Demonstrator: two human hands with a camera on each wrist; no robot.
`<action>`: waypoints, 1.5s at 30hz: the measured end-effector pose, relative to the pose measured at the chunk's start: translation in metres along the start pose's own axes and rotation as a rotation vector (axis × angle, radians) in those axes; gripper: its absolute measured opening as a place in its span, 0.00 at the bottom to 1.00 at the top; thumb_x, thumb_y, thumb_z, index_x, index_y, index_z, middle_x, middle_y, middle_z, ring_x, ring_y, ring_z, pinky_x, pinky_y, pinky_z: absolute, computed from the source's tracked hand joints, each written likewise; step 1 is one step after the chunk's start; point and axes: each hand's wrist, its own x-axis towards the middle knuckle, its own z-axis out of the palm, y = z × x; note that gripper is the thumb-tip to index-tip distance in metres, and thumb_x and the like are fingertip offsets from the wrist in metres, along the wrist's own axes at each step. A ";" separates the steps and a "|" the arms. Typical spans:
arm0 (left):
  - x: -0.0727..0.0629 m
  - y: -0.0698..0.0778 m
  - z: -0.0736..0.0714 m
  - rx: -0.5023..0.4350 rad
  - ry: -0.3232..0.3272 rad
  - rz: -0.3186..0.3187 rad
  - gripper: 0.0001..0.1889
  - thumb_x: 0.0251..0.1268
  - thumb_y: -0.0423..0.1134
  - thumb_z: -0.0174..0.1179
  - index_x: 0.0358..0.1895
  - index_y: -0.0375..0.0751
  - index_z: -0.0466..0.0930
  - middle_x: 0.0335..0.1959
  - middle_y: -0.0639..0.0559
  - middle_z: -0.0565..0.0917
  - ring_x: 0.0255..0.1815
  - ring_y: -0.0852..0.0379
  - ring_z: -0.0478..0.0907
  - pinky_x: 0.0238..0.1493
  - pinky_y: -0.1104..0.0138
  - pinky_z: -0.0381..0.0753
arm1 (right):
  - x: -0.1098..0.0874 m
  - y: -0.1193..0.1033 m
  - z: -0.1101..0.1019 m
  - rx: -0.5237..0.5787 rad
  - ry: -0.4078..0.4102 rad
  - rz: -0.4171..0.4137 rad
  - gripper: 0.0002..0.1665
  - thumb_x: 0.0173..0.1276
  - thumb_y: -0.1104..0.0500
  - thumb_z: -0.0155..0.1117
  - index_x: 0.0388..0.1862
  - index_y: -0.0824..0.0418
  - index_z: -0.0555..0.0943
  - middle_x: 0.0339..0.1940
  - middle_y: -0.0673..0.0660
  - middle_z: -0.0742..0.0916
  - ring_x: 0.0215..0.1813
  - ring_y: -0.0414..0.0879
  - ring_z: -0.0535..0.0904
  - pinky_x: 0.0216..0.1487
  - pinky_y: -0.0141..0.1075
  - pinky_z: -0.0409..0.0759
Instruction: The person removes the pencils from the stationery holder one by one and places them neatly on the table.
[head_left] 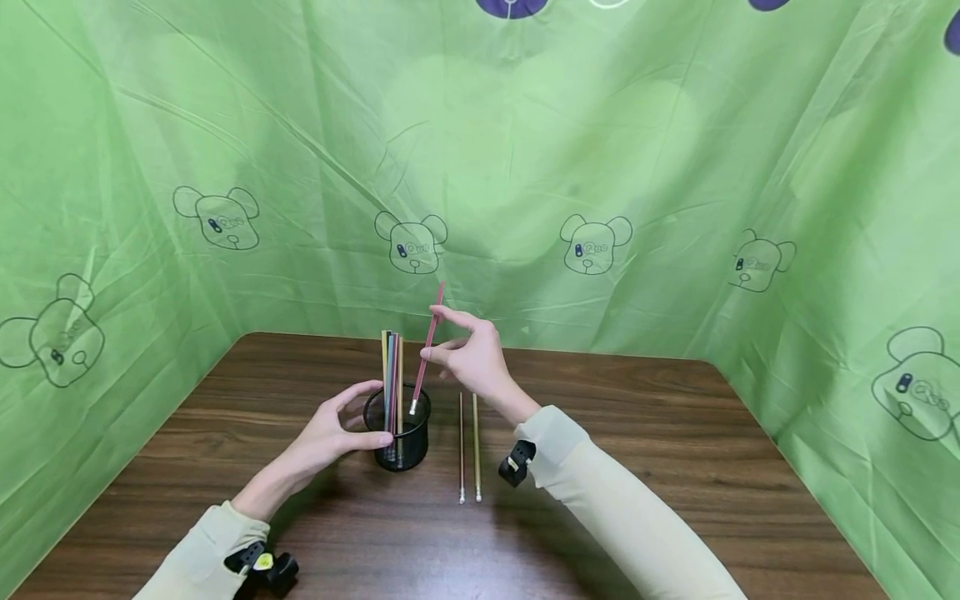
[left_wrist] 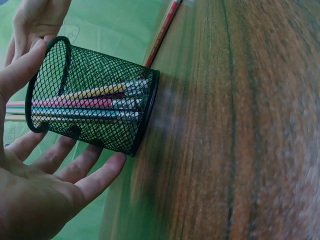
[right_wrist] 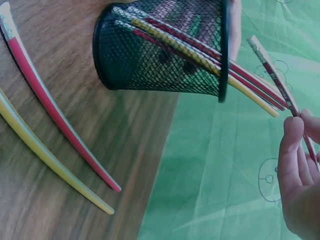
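Observation:
A black mesh pencil cup point(head_left: 414, 450) stands upright on the table, with several pencils point(head_left: 393, 358) leaning at its left side. My left hand point(head_left: 322, 433) holds the cup, thumb near the front rim and fingers round the far left side. Above the cup's mouth, my right hand point(head_left: 474, 354) pinches a red pencil point(head_left: 428, 337), tilted with its eraser end down. In the right wrist view that eraser end point(right_wrist: 254, 42) is just outside the rim. To the right of the cup a red pencil point(head_left: 462, 442) and a yellow pencil point(head_left: 476, 442) lie side by side.
The dark wooden table point(head_left: 637, 467) ends at a green cloth point(head_left: 510, 167) that hangs behind it and along both sides. Each wrist bears a small black camera, one on the left point(head_left: 281, 573) and one on the right point(head_left: 517, 463).

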 end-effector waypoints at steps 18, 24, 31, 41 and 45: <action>0.000 -0.002 0.000 -0.013 -0.001 0.007 0.42 0.61 0.34 0.77 0.78 0.43 0.67 0.69 0.37 0.76 0.68 0.38 0.76 0.59 0.60 0.78 | -0.018 0.010 -0.038 -0.008 -0.037 0.080 0.41 0.62 0.70 0.80 0.72 0.46 0.82 0.63 0.48 0.85 0.26 0.57 0.88 0.34 0.60 0.85; 0.000 -0.001 0.000 -0.013 0.001 0.001 0.42 0.61 0.34 0.77 0.78 0.43 0.67 0.69 0.37 0.76 0.67 0.38 0.76 0.59 0.60 0.78 | -0.026 0.022 -0.050 -0.017 -0.044 0.106 0.41 0.61 0.72 0.79 0.72 0.51 0.82 0.64 0.51 0.85 0.31 0.57 0.90 0.34 0.57 0.86; 0.000 0.002 0.000 0.005 0.005 -0.003 0.42 0.62 0.35 0.77 0.78 0.43 0.67 0.69 0.37 0.76 0.68 0.38 0.76 0.59 0.60 0.77 | -0.036 0.038 -0.064 -0.022 -0.063 0.131 0.42 0.60 0.74 0.79 0.73 0.55 0.80 0.66 0.57 0.83 0.32 0.54 0.90 0.32 0.54 0.86; 0.000 0.001 0.000 0.006 0.003 -0.011 0.42 0.62 0.35 0.77 0.78 0.43 0.66 0.68 0.37 0.78 0.69 0.36 0.74 0.60 0.59 0.76 | -0.053 0.054 -0.074 -0.054 -0.106 0.209 0.39 0.59 0.75 0.78 0.71 0.61 0.81 0.67 0.63 0.84 0.32 0.68 0.88 0.29 0.47 0.86; 0.001 0.001 -0.001 0.009 0.005 -0.013 0.42 0.62 0.35 0.77 0.78 0.43 0.66 0.68 0.36 0.77 0.70 0.36 0.74 0.61 0.58 0.75 | -0.058 0.061 -0.077 -0.058 -0.120 0.251 0.39 0.58 0.76 0.78 0.70 0.63 0.81 0.67 0.65 0.83 0.31 0.68 0.87 0.29 0.48 0.86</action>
